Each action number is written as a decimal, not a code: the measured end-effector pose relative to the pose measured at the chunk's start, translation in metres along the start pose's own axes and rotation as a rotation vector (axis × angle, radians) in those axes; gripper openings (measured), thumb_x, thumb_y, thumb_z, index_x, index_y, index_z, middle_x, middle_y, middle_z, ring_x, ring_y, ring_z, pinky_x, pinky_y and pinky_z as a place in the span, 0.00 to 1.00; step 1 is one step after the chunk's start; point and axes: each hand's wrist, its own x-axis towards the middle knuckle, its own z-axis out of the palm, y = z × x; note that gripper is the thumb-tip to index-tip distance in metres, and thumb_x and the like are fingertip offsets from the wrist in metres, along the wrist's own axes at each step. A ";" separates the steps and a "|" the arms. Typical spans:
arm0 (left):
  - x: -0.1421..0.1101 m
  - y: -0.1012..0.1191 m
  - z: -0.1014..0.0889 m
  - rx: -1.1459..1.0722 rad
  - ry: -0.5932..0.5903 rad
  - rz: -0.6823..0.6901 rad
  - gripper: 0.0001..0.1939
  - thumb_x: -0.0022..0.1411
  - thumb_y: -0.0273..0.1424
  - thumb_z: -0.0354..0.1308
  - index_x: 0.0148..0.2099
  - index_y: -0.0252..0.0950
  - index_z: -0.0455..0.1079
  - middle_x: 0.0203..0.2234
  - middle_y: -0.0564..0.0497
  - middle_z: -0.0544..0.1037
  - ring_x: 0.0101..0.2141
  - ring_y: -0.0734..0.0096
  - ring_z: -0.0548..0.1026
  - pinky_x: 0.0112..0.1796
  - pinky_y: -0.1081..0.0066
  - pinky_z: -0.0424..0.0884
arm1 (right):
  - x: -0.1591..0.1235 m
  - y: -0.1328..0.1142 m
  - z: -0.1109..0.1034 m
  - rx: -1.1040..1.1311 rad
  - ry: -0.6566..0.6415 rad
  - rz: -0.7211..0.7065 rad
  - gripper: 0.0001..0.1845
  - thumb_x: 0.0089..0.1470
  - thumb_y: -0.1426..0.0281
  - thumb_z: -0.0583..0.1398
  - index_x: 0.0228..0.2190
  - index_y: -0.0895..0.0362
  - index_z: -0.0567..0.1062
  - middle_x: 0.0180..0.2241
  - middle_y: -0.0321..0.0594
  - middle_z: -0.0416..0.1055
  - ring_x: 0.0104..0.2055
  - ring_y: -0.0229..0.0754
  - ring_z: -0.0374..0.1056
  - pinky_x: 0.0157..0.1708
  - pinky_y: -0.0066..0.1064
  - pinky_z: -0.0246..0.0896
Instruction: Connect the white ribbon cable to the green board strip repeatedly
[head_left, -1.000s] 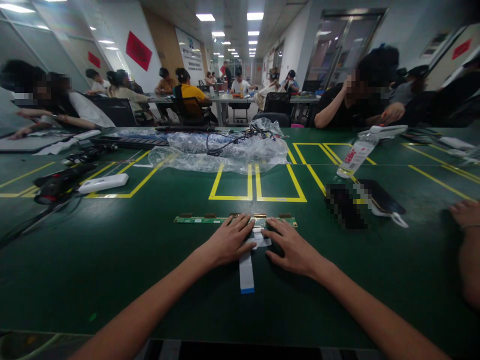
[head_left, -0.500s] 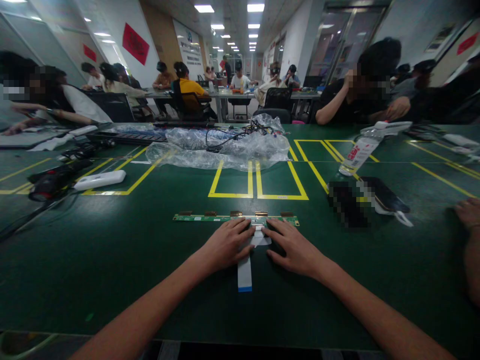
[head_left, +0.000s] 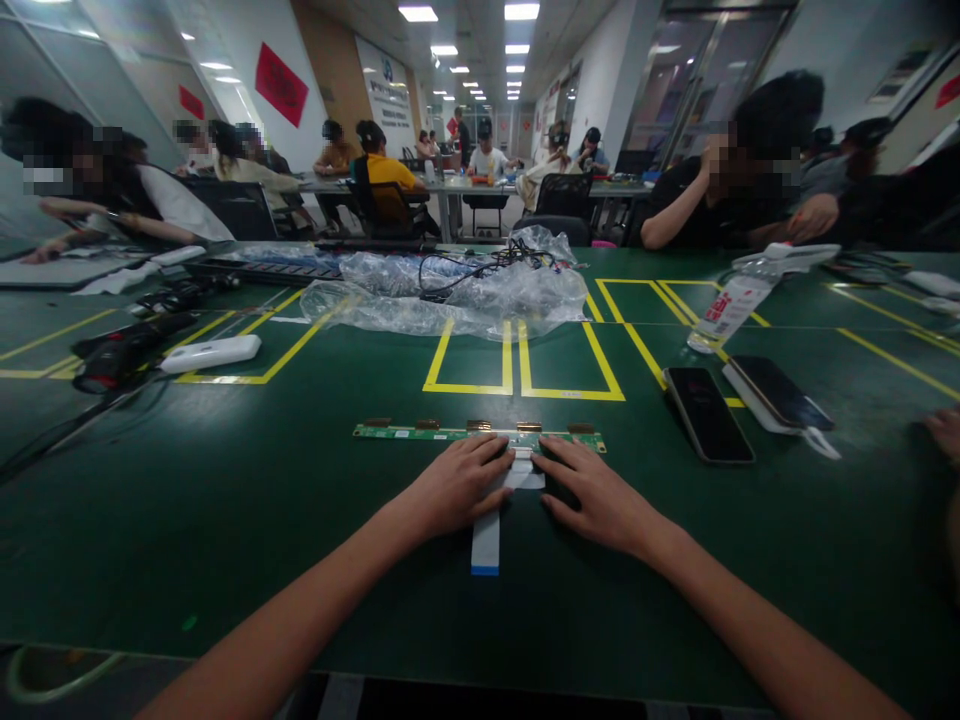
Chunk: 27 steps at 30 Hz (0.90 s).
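Observation:
A long, narrow green circuit board (head_left: 409, 433) with several copper-coloured tabs along its far edge lies flat on the table. From its middle a white flat ribbon cable (head_left: 486, 540) runs toward me, bends, and ends in a blue tip. My left hand (head_left: 454, 488) rests at the joint from the left, fingers stretched out, the thumb over the cable's bend. From the right, my right hand (head_left: 600, 495) has its fingers spread, with fingertips on or beside the board's connector and the thumb apart below. The fingers partly cover the board's near edge and the cable.
Crumpled clear plastic wrap (head_left: 465, 295) with black cables lies beyond the board. At the right are a phone (head_left: 709, 415), another phone (head_left: 780, 390) on a white object, and a tilted bottle (head_left: 731, 310). A black tool (head_left: 131, 350) lies left. Co-workers sit around; one person's hand (head_left: 943, 430) shows at right.
The view has shifted slightly, moving the scene a little to the right. My hands stay at the same place on the board and cable. The person's hand at far right has drawn back.

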 end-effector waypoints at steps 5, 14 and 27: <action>0.000 -0.002 -0.001 -0.016 -0.004 -0.002 0.26 0.73 0.42 0.49 0.68 0.38 0.60 0.66 0.40 0.63 0.65 0.51 0.62 0.61 0.51 0.62 | 0.000 0.002 0.002 0.025 0.019 0.001 0.33 0.62 0.61 0.59 0.66 0.54 0.62 0.69 0.49 0.54 0.70 0.55 0.49 0.67 0.56 0.44; 0.000 -0.004 0.001 -0.040 -0.002 -0.003 0.27 0.73 0.42 0.49 0.68 0.38 0.59 0.66 0.40 0.63 0.65 0.51 0.62 0.61 0.50 0.62 | 0.001 0.003 0.004 0.010 0.025 -0.008 0.31 0.63 0.62 0.57 0.65 0.57 0.64 0.67 0.52 0.56 0.69 0.56 0.51 0.67 0.56 0.45; -0.001 -0.005 -0.001 -0.090 -0.017 0.001 0.24 0.73 0.39 0.49 0.66 0.38 0.62 0.66 0.39 0.63 0.65 0.52 0.62 0.62 0.51 0.61 | 0.001 0.003 0.005 0.000 0.016 -0.002 0.31 0.64 0.61 0.57 0.65 0.57 0.63 0.68 0.51 0.56 0.70 0.55 0.50 0.67 0.55 0.45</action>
